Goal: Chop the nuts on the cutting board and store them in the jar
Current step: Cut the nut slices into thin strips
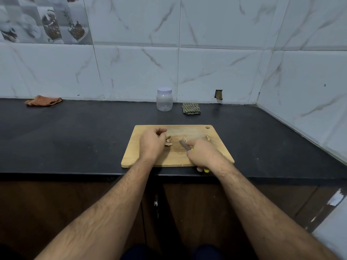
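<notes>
Black stone counter runs wide and bare to the left of the left hand, while a marble-tiled side wall closes in to the right of the right hand. Both hands sit over a wooden cutting board whose near edge lies close to the counter's front lip. Left fingers curl loosely beside a cluster of nut pieces; whether they pinch any, I cannot tell. Right hand grips a yellow-handled knife, blade pointing away, index finger extended along it. Beyond both hands, by the back wall, stands the lidded jar, with a folded checked cloth just right of it.
</notes>
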{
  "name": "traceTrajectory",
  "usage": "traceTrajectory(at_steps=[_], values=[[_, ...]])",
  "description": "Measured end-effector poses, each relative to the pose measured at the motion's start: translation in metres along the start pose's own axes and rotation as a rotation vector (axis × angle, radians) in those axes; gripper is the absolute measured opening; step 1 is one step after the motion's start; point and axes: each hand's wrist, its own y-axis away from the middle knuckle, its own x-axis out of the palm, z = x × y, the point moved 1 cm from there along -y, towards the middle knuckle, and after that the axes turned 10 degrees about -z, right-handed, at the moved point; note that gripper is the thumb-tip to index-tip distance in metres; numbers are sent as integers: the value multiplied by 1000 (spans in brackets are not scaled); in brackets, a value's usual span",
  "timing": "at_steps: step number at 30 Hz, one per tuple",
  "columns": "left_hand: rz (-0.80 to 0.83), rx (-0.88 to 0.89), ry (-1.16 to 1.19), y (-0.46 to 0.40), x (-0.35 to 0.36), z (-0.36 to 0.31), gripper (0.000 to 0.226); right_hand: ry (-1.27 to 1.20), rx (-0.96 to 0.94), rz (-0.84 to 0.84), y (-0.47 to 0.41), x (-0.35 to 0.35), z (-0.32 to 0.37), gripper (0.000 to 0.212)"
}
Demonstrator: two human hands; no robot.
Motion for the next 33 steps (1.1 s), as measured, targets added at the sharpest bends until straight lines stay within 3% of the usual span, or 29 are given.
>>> traceTrajectory(at_steps=[3,11,15,18,22,28,33], values=[[54,62,-100,-3,0,4,19,66,-5,-53,-1,-1,-2,64],[220,319,-329,-6,-5,7,16,68,3,-57,-3,-3,-6,55],[315,409,-420,-7,-10,6,15,-180,53,19,-7,-1,-9,48],[316,460,-469,-10,-10,5,17,-332,121,41,-8,3,-12,34],[325,513,-507,-13,-7,3,18,-327,145,38,-11,4,-14,24],[249,579,-575,-11,-5,2,23,-298,112,54,-8,-1,-10,31],[185,453,-527,-12,-5,-8,21,-134,34,-1,-5,-1,-7,45]])
